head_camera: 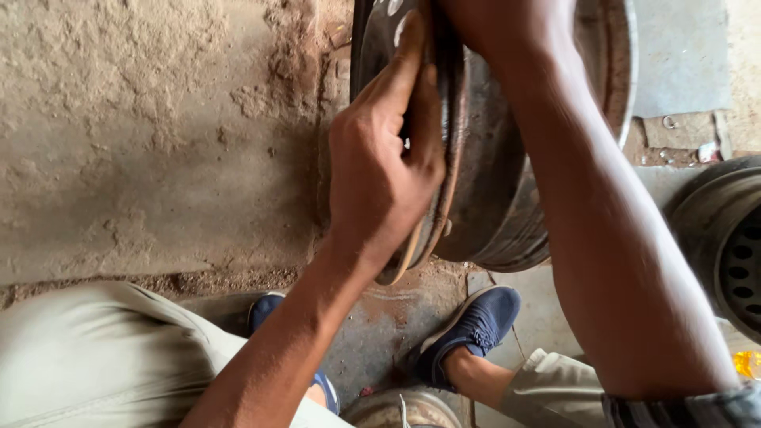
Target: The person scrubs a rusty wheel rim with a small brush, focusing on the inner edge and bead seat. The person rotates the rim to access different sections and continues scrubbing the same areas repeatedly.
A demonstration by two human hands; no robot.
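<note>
While the steel wheel rim [491,182] was stood on edge on the dirt floor [143,158], its outer lip was clasped by the left hand [384,162].
Rust-brown, scuffed metal was seen between blue shoes [476,325]; the right hand was hidden above the frame, its grip impossible to tell.

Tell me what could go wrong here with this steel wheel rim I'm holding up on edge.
The wheel rim stands upright on edge just ahead of your blue shoe; if it tips or rolls, it may land on your foot. Your left hand wraps its fingers over the thin rim flange, so a slip could pinch or scrape them. Your right hand is out of view past the frame's top, so I cannot tell how well it steadies the rim.
</note>
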